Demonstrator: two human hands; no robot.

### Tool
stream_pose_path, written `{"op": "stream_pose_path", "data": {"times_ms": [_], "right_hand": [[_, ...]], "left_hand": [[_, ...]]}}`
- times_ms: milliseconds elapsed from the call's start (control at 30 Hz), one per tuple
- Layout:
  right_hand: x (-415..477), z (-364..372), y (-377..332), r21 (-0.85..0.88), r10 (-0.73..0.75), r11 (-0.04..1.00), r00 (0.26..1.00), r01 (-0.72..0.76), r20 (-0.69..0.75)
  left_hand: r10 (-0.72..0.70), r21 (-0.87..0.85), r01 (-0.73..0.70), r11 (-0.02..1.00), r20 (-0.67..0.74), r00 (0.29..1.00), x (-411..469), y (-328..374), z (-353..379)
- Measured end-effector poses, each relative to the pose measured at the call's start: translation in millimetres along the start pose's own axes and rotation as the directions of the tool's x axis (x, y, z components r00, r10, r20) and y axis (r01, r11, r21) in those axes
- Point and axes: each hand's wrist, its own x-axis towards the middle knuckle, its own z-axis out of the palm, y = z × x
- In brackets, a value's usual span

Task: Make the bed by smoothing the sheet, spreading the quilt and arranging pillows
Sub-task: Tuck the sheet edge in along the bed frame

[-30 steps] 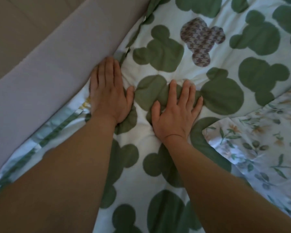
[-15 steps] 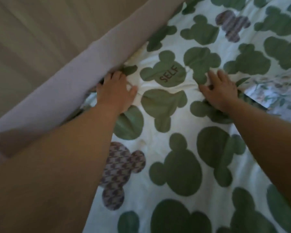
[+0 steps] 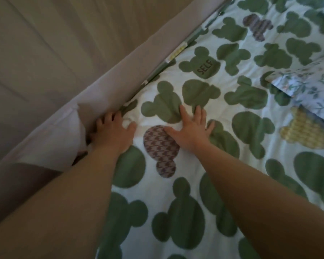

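Now my right hand [image 3: 190, 128] presses flat, fingers spread, on the quilt [image 3: 260, 157]; my left hand [image 3: 114, 132] pinches its edge, arms outstretched.

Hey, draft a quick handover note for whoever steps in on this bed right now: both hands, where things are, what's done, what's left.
Left hand: fingers curled over the edge of the quilt beside the padded side panel, apparently gripping it.
Right hand: open, flat on the quilt, fingers spread.
Done: quilt spread over this side, mostly flat.
Left: settle this edge and smooth the creases around the hands. The floral fabric overlapping the quilt at far right needs sorting. No pillow clearly in view.
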Motion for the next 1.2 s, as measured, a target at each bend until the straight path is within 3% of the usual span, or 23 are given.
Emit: {"op": "stream_pose_path", "data": {"times_ms": [100,300,467,533,667,767,833,933,1033,1133,1200], "right_hand": [[-28,19,-3,-0.044,-0.031,0.999,0.999,0.032,0.014],[-89,43,0,-0.048,-0.131,0.989,0.986,0.137,0.104],[-120,20,13,0.006,-0.180,0.983,0.966,0.182,0.186],[-129,5,22,0.042,-0.142,0.990,0.976,0.137,0.166],[-149,-23,51,0.055,-0.025,0.998,0.994,0.020,0.105],[-172,-41,87,0.016,0.045,0.999,0.996,-0.046,0.074],[-191,-48,119,0.003,0.095,0.995,0.994,-0.095,0.049],[-220,-42,176,-0.010,0.227,0.974,0.968,-0.227,0.108],[-250,-24,219,-0.077,0.303,0.953,0.919,-0.293,0.254],[-281,-13,238,-0.058,0.227,0.974,0.925,-0.219,0.306],[-303,-18,244,0.003,0.146,0.988,0.945,-0.153,0.293]], "left_hand": [[0.003,0.037,-0.002,0.999,-0.043,0.999,-29,-27,11],[-0.170,0.081,0.172,0.982,-0.030,0.985,-78,-52,23],[-0.301,0.092,0.300,0.949,-0.012,0.954,-99,-26,17],[-0.221,0.065,0.224,0.972,-0.048,0.974,-111,1,10],[0.078,0.062,-0.075,0.995,-0.037,0.996,-143,62,0],[0.307,0.041,-0.308,0.951,0.010,0.952,-172,92,9],[0.416,0.081,-0.433,0.898,0.167,0.894,-191,102,25],[0.294,0.250,-0.419,0.873,0.416,0.860,-216,97,51],[0.098,0.438,-0.279,0.854,0.391,0.915,-237,90,63],[-0.059,0.563,-0.154,0.812,0.343,0.938,-263,109,66],[-0.034,0.567,-0.170,0.806,0.331,0.943,-283,129,72]]}}
